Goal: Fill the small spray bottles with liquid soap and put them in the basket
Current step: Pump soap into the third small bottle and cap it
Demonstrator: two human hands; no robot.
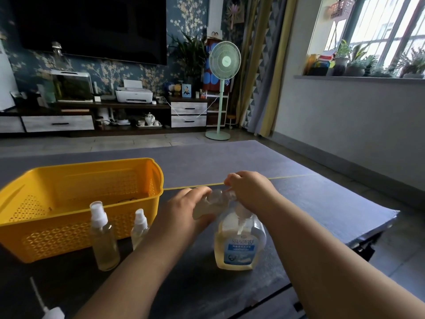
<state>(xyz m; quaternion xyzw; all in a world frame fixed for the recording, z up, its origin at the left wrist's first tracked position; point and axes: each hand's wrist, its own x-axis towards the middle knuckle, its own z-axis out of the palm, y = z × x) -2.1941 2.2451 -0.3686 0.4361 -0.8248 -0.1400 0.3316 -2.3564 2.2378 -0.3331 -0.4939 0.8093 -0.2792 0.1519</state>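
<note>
two filled spray bottles wait by the yellow basket; left hand clasps a third bottle mid-fill at the soap dispenser, right hand curled over its pump. capping likely follows.

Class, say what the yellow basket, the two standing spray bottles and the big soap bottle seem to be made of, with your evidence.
Yellow basket: likely moulded plastic, semi-gloss; uniform colour, perforated lattice walls.
Taller spray bottle and shorter spray bottle: clear plastic, possibly glass; the yellowish liquid shows through; white plastic-looking spray heads.
Soap bottle: clear glossy plastic, printed blue label; the liquid shows through.
</note>
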